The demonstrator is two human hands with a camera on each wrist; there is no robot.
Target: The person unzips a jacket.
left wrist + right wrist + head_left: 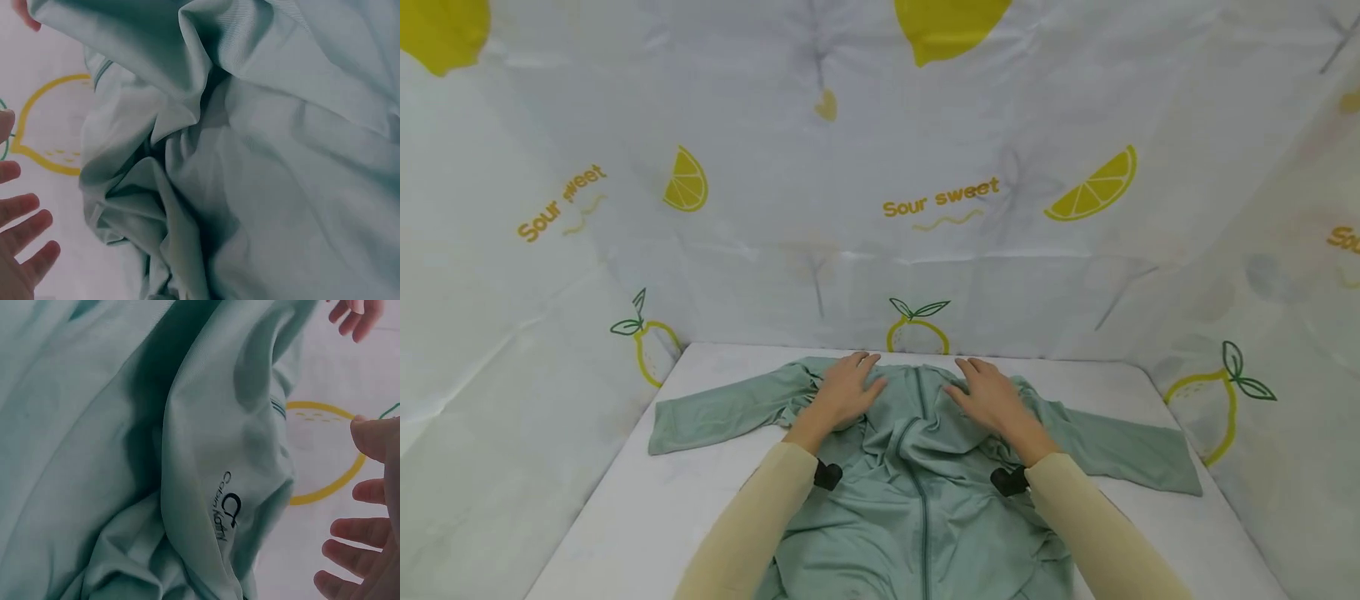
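A pale green zip-up jacket (880, 500) lies front up on the white table, its zipper running down the middle and both sleeves stretched out sideways. Over the left side of its collar end is my left hand (847, 390), fingers spread and holding nothing. My right hand (994, 402) is over the right side, its fingers likewise extended. In the left wrist view, the left fingers (25, 234) are apart from the bunched cloth. The right wrist view shows dark lettering (228, 506) on the jacket's chest, with the right fingers (356, 550) spread beside the fabric.
The white table (647, 517) ends at a white backdrop (775, 200) printed with lemons and words, which also rises along both sides. The left sleeve (715, 412) and right sleeve (1127, 450) reach close to the table's side edges.
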